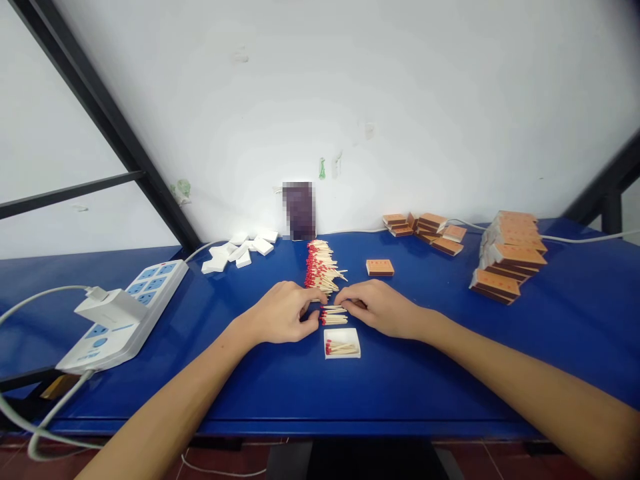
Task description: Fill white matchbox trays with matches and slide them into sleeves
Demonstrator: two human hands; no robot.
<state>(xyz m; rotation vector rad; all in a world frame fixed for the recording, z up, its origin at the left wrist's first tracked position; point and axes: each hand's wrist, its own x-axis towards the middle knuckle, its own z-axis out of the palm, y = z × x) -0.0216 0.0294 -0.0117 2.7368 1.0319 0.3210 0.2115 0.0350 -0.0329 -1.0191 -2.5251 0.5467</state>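
A small row of red-tipped matchsticks (334, 319) lies on the blue table between my hands. My left hand (287, 312) rests at their red-head end, its index finger and thumb apart, the index tip by the uppermost match. At the plain wooden ends, my right hand (377, 309) has thumb and index finger close together on the top match. Just below sits a white matchbox tray (356, 337), with several matches lying inside along its near side. Beyond my fingertips is a long heap of matches (323, 267), heads to the left.
One closed matchbox (380, 267) lies beyond my right hand. More matchboxes are piled at the back (434, 227) and stacked at right (515, 257). White trays (240, 250) lie at back left. A power strip (170, 273) with a plugged-in charger (113, 317) and cables occupies the left.
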